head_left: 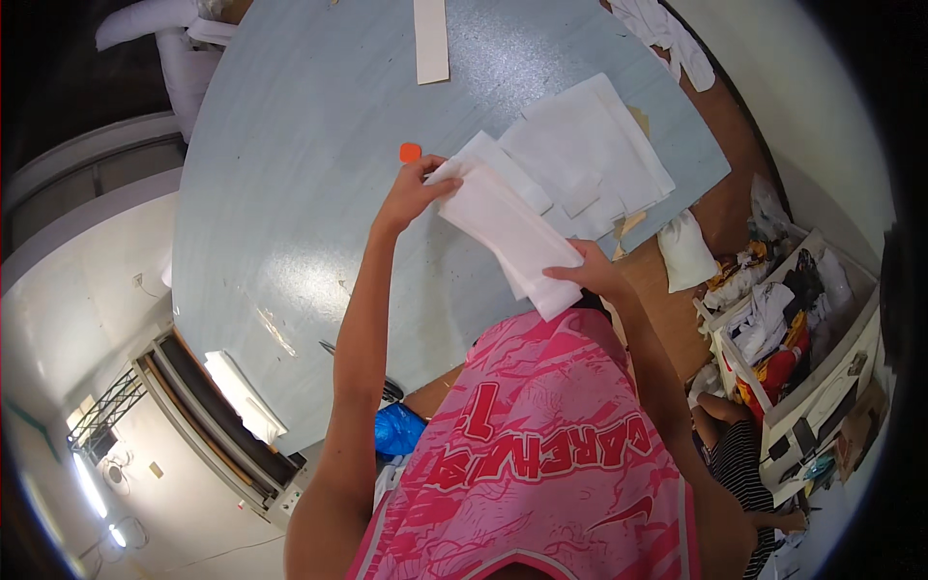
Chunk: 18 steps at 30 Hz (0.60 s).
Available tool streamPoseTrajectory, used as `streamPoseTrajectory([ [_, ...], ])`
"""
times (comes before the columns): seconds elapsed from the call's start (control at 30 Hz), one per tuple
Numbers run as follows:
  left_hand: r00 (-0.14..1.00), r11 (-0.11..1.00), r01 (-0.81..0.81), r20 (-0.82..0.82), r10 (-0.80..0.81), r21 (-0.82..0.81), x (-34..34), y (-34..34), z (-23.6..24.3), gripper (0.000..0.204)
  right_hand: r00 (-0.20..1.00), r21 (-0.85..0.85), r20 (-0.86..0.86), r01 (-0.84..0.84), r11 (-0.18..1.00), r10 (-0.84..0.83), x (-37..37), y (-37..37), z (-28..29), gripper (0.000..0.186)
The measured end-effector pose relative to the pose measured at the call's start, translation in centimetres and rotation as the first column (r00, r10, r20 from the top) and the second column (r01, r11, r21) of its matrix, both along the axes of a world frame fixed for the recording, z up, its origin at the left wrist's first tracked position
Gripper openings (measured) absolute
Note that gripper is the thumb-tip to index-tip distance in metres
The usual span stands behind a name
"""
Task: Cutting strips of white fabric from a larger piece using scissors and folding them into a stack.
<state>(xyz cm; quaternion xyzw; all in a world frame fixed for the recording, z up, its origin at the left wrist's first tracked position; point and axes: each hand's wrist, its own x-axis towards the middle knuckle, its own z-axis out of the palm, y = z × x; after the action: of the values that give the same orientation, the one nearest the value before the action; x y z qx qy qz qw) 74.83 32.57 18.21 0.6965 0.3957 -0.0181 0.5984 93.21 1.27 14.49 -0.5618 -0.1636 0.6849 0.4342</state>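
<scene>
Above the near side of the table I hold a small stack of long white sheets (507, 227), slanting from upper left to lower right. My left hand (411, 196) pinches the far end between thumb and fingers. At the near end, my right hand (592, 271) is closed on the edge, with the thumb on top. The sheets look thin and slightly see-through; whether they are paper or cloth I cannot tell. Just beyond lies a spread pile of larger white sheets (580, 145), partly covered by those in my hands. A small orange rounded square (410, 153) rests by my left fingers.
The pale blue table (290, 184) has a curved edge. A cream strip (432, 43) lies at its far side, a white bundle (244, 396) at its left edge. Beside my left forearm is a blue plastic bag (398, 430). Right: a clothes-filled bin (822, 377) and a person in striped shorts (739, 464).
</scene>
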Motion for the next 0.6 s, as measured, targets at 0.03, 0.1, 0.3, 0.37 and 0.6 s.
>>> streamPoseTrajectory([
  [0.03, 0.999, 0.999, 0.023, -0.038, -0.025, -0.036, 0.6, 0.2, -1.4, 0.038, 1.000, -0.003, 0.004, 0.006, 1.000, -0.006, 0.0, 0.0, -0.1, 0.051],
  [0.1, 1.000, 0.998, -0.001, -0.019, 0.000, -0.068, 1.3, 0.6, -3.7, 0.038, 0.992, -0.016, 0.083, 0.096, 0.995, -0.095, -0.4, 0.4, -0.5, 0.053],
  [0.3, 0.997, 0.991, -0.061, -0.049, 0.055, -0.123, 2.6, 2.7, -8.1, 0.042, 0.957, -0.029, 0.241, 0.174, 0.984, -0.162, -1.5, 3.3, -1.1, 0.050],
  [0.37, 0.997, 0.993, -0.062, -0.044, 0.058, -0.099, 3.3, 2.8, -8.8, 0.041, 0.956, -0.058, 0.240, 0.187, 0.981, -0.168, -1.5, 3.7, -0.6, 0.049],
  [0.6, 0.989, 0.856, 0.135, -0.122, -0.085, 0.499, 5.1, 1.0, -10.9, 0.055, 0.966, -0.150, 0.220, 0.173, 0.974, -0.137, -0.6, 3.0, -2.6, 0.052],
])
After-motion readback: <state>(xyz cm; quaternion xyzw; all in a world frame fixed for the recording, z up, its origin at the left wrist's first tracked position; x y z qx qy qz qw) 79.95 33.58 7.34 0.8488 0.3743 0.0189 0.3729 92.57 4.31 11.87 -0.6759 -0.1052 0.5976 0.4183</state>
